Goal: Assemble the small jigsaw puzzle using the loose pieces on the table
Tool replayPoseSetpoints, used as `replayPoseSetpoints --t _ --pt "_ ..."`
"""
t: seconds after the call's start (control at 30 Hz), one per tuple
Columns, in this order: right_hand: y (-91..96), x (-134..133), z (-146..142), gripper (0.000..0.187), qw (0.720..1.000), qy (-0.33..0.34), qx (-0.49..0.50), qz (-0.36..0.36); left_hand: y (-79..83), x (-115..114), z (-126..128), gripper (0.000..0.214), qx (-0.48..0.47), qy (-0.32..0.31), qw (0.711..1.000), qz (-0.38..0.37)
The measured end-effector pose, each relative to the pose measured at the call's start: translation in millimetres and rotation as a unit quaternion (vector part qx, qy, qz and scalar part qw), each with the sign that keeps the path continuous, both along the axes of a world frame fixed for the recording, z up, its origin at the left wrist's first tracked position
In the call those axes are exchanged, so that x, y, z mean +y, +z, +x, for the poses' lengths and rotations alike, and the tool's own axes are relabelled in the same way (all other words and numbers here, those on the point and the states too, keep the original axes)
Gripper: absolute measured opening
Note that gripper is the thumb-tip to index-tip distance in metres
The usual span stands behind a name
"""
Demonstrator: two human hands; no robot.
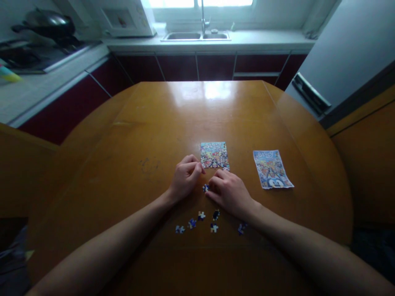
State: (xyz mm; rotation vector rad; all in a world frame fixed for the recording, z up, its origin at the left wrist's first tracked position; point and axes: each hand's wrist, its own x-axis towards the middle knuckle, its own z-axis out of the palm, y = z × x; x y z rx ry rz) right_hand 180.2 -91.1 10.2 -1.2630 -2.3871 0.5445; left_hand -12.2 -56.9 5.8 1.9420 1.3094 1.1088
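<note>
A partly assembled jigsaw puzzle (214, 154) with a crowded, colourful picture lies flat near the middle of the table. My left hand (185, 174) rests by its lower left corner, fingers curled closed; whatever they may hold is hidden. Just below the puzzle, my right hand (230, 189) is bent in a pinch, with a blue and white puzzle piece (205, 188) at the tips of thumb and forefinger. Another puzzle piece (226, 168) juts from the puzzle's lower right edge, beside my right knuckles. Several loose pieces (201, 216) are scattered nearer to me, between my forearms.
A creased picture sheet (271, 169) lies to the right on the wooden table (138, 107). Beyond the table are a counter with a double sink (197, 36), a stove with a lidded pan (46, 24) at the left, and a refrigerator (342, 53) at the right.
</note>
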Motion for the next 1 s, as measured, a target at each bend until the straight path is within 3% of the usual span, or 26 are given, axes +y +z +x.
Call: replayPoseSetpoints --t 0.4,1.0 --pt "-2.1 -3.7 -4.5 0.009 1.0 -0.016 0.019 -0.001 -1.4 -0.1 -1.1 0.039 0.0 -0.001 1.0 -0.001" --pt "-0.9 -1.5 -2.5 0.015 0.999 0.027 -0.001 0.018 -1.7 -0.8 -1.2 0.039 -0.001 -0.001 1.0 -0.007"
